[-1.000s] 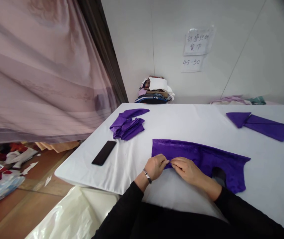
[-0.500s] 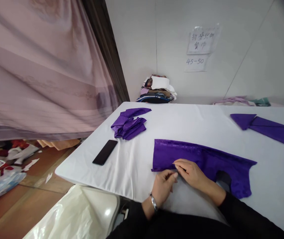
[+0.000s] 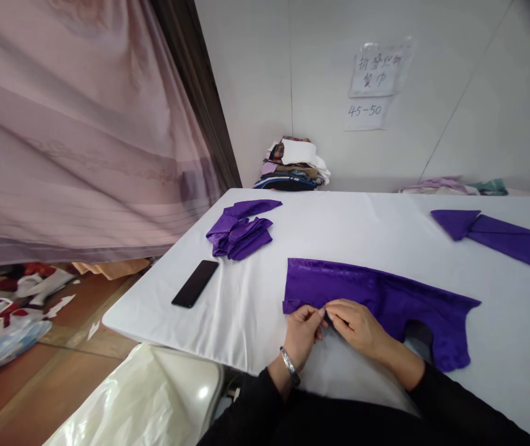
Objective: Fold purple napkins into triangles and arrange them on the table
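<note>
A purple cloth napkin (image 3: 325, 279) lies spread on the white-covered table, its near edge turned up in a narrow strip at the left. With thumb and fingers pinched together, my left hand (image 3: 303, 334) grips this near edge. Right beside it, my right hand (image 3: 355, 325) pinches the same edge, fingertips close to those of the left. The forearm crosses over the napkin's lower right part, near a dark grey patch (image 3: 418, 337) that I cannot make out. Another purple napkin (image 3: 511, 238), folded into an arrow-like shape, rests at the right.
A crumpled purple cloth (image 3: 241, 232) and a black phone (image 3: 195, 284) lie on the table's left side (image 3: 153, 322). Stacked clothes (image 3: 293, 164) stand behind the far edge. A plastic-covered chair (image 3: 144, 396) is at the lower left, with bags (image 3: 5, 334) on the floor.
My left hand has moved up to the napkin's near edge and now pinches it beside the right hand. The strip at the left is turned up further. The right hand stays nearly still.
</note>
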`<state>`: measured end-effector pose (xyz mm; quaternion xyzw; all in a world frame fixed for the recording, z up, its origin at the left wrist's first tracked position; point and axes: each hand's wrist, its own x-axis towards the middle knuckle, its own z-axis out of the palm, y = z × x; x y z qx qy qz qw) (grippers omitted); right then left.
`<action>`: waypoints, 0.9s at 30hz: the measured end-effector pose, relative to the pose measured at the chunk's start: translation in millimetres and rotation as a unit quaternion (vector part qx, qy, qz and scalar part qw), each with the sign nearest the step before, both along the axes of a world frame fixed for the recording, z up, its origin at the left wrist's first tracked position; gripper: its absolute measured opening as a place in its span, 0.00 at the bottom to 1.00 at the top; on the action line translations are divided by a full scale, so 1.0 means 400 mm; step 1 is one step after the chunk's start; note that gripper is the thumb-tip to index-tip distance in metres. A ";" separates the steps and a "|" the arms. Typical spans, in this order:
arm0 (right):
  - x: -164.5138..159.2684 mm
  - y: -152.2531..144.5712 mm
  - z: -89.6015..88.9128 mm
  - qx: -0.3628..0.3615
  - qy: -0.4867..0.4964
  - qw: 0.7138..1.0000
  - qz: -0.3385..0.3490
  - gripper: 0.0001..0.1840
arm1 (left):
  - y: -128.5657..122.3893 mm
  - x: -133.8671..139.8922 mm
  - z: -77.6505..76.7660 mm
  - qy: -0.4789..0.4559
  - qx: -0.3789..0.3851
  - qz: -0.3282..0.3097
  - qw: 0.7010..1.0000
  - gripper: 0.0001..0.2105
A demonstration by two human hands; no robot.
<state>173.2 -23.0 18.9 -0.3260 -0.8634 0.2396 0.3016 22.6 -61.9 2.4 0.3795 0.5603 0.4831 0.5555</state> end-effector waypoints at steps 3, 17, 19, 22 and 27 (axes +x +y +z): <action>-0.006 0.000 -0.004 -0.056 0.038 0.998 -0.014 0.13 | 0.000 0.000 0.008 0.030 0.029 -0.007 0.999 0.13; 0.119 0.106 0.054 -0.211 0.300 0.895 -0.255 0.15 | -0.045 -0.102 0.133 0.497 0.045 -0.209 0.841 0.12; 0.114 0.098 0.082 -0.201 0.261 0.915 -0.232 0.16 | -0.030 -0.105 0.178 0.490 0.095 -0.125 0.857 0.13; 0.085 0.074 0.122 -0.155 0.183 0.953 -0.186 0.15 | 0.016 -0.077 0.214 0.477 0.219 -0.007 0.851 0.27; 0.059 0.036 0.155 -0.099 0.095 0.987 -0.080 0.08 | 0.084 0.000 0.183 0.315 0.184 -0.185 0.913 0.27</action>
